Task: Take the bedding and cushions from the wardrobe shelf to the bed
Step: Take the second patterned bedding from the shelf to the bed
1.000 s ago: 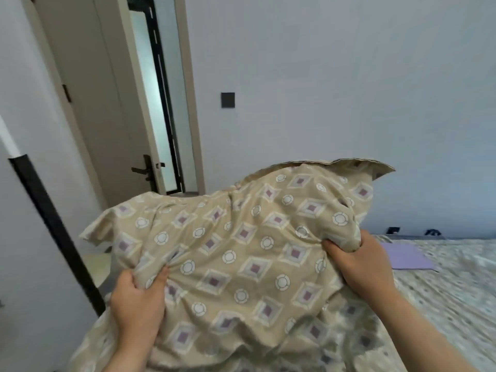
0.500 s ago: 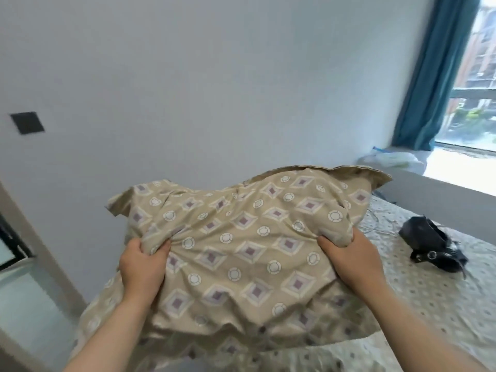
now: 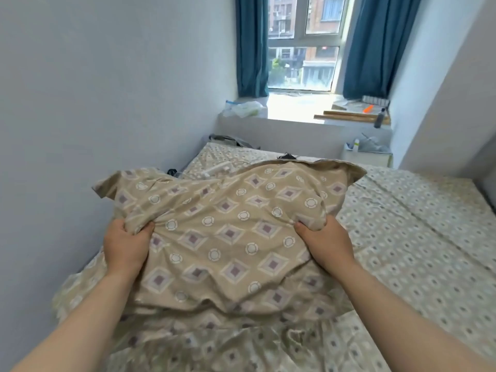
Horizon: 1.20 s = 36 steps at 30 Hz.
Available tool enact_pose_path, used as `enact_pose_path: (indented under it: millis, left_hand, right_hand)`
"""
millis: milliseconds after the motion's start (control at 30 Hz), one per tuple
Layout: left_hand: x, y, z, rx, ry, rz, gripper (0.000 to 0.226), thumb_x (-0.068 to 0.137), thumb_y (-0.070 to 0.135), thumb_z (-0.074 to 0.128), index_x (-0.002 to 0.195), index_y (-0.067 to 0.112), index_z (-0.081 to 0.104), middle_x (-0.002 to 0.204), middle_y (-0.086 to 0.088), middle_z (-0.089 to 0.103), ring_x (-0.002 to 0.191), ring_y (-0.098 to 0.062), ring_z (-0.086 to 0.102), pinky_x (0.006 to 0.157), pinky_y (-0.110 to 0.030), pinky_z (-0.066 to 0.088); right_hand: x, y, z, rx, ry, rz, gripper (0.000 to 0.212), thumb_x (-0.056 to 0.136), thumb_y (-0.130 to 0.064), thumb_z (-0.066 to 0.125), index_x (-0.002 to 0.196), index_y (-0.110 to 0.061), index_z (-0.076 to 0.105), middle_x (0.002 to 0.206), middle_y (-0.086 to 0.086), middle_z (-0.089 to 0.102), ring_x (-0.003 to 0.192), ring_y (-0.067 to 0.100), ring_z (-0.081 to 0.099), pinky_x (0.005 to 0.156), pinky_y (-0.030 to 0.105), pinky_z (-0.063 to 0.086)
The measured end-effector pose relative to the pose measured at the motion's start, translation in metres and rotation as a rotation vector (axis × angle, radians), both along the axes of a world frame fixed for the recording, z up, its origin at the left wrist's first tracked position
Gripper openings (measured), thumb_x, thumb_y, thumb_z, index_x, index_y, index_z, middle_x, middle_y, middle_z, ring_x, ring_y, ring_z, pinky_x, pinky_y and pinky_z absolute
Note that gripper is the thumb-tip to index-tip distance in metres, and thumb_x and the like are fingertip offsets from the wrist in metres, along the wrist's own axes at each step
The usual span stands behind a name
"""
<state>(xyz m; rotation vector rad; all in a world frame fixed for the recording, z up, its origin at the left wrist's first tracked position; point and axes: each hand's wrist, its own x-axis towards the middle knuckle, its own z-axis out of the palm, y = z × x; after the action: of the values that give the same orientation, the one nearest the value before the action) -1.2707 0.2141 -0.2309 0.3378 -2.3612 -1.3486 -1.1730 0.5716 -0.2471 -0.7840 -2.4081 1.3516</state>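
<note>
A beige pillow (image 3: pixel 222 232) with purple diamonds and white rings fills the middle of the head view, held above the bed (image 3: pixel 418 237). My left hand (image 3: pixel 126 245) grips its left side and my right hand (image 3: pixel 327 242) grips its right side, both with fabric bunched in the fingers. More of the same patterned bedding (image 3: pixel 214 342) lies crumpled under the pillow at the bed's near end. The bed wears a pale sheet with small dots and runs along the left wall.
A window sill (image 3: pixel 295 108) at the far end carries a plastic bag (image 3: pixel 245 108), wooden sticks and a dark bottle (image 3: pixel 379 120). Blue curtains (image 3: pixel 252 47) flank the window. A white nightstand (image 3: pixel 366 155) stands at the bed's far right. Small dark items lie near the bed's head.
My view has swung right from the door and wall to the bed and window. Both hands kept their grip and carried the pillow over the bed.
</note>
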Motion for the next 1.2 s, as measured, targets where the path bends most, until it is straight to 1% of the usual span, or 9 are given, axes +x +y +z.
enact_pose_path:
  millis: [200, 400, 633, 733, 833, 900, 1000, 1100, 1200]
  left_hand:
    - [-0.073, -0.023, -0.084, -0.071, -0.221, -0.19, 0.04, 0.078, 0.035, 0.072, 0.11, 0.013, 0.061, 0.11, -0.012, 0.065, 0.099, -0.034, 0.06, 0.083, -0.04, 0.047]
    - [-0.101, -0.024, -0.186, -0.143, -0.401, -0.278, 0.03, 0.078, 0.038, 0.069, 0.099, 0.021, 0.056, 0.097, -0.004, 0.063, 0.088, -0.03, 0.058, 0.081, -0.043, 0.047]
    - [-0.119, -0.028, -0.293, -0.329, -0.488, -0.353, 0.029, 0.081, 0.039, 0.066, 0.086, 0.014, 0.053, 0.085, -0.009, 0.061, 0.078, -0.031, 0.055, 0.072, -0.042, 0.045]
    - [-0.125, -0.034, -0.321, -0.384, -0.551, -0.371, 0.036, 0.079, 0.043, 0.069, 0.087, 0.012, 0.052, 0.087, -0.012, 0.062, 0.079, -0.033, 0.056, 0.072, -0.043, 0.046]
    - [-0.127, -0.041, -0.326, -0.421, -0.594, -0.386, 0.049, 0.071, 0.057, 0.068, 0.09, 0.015, 0.05, 0.089, -0.01, 0.062, 0.08, -0.035, 0.058, 0.074, -0.046, 0.049]
    - [-0.132, -0.042, -0.319, -0.487, -0.613, -0.364, 0.065, 0.065, 0.067, 0.065, 0.098, 0.013, 0.051, 0.095, -0.014, 0.062, 0.087, -0.038, 0.059, 0.077, -0.049, 0.049]
    - [-0.138, -0.029, -0.291, -0.533, -0.603, -0.357, 0.079, 0.067, 0.062, 0.067, 0.123, 0.01, 0.05, 0.119, -0.019, 0.057, 0.11, -0.043, 0.053, 0.091, -0.053, 0.043]
    - [-0.128, -0.003, -0.257, -0.358, -0.554, -0.529, 0.064, 0.082, 0.043, 0.062, 0.135, 0.01, 0.045, 0.137, -0.015, 0.05, 0.126, -0.035, 0.045, 0.099, -0.047, 0.039]
    - [-0.112, 0.022, -0.214, -0.221, -0.515, -0.713, 0.044, 0.091, 0.027, 0.056, 0.132, 0.013, 0.052, 0.136, -0.005, 0.054, 0.126, -0.023, 0.049, 0.095, -0.035, 0.038]
  right_hand:
    - [-0.01, -0.054, -0.089, -0.084, -0.2, -0.158, 0.074, 0.066, -0.069, 0.064, 0.122, -0.021, 0.057, 0.113, -0.002, 0.067, 0.101, 0.024, 0.063, 0.087, 0.041, 0.051]
    - [-0.011, -0.077, -0.184, -0.125, -0.371, -0.252, 0.057, 0.075, -0.059, 0.064, 0.118, -0.023, 0.058, 0.109, -0.003, 0.068, 0.101, 0.025, 0.062, 0.088, 0.039, 0.049]
    - [0.001, -0.095, -0.279, -0.183, -0.53, -0.209, 0.047, 0.078, -0.055, 0.064, 0.116, -0.027, 0.063, 0.097, -0.012, 0.065, 0.101, 0.023, 0.063, 0.086, 0.034, 0.047]
    - [0.001, -0.099, -0.305, -0.197, -0.629, -0.199, 0.064, 0.07, -0.066, 0.061, 0.118, -0.024, 0.062, 0.107, -0.005, 0.07, 0.1, 0.024, 0.065, 0.085, 0.034, 0.049]
    - [0.0, -0.105, -0.307, -0.148, -0.706, -0.275, 0.088, 0.064, -0.073, 0.058, 0.133, -0.018, 0.05, 0.121, 0.005, 0.064, 0.109, 0.03, 0.061, 0.091, 0.039, 0.048]
    - [-0.003, -0.107, -0.295, -0.043, -0.774, -0.359, 0.102, 0.067, -0.075, 0.056, 0.142, -0.009, 0.034, 0.136, 0.016, 0.049, 0.123, 0.037, 0.049, 0.101, 0.045, 0.042]
    - [-0.014, -0.111, -0.267, 0.152, -0.747, -0.313, 0.098, 0.078, -0.069, 0.05, 0.147, -0.005, 0.023, 0.147, 0.021, 0.035, 0.134, 0.038, 0.036, 0.109, 0.046, 0.032]
    - [-0.029, -0.118, -0.241, 0.073, -0.621, -0.237, 0.089, 0.083, -0.063, 0.048, 0.149, -0.008, 0.023, 0.153, 0.016, 0.03, 0.141, 0.033, 0.027, 0.115, 0.044, 0.025]
    - [-0.037, -0.128, -0.197, -0.045, -0.45, -0.211, 0.079, 0.085, -0.059, 0.048, 0.148, -0.016, 0.028, 0.153, 0.007, 0.032, 0.14, 0.025, 0.03, 0.114, 0.043, 0.028]
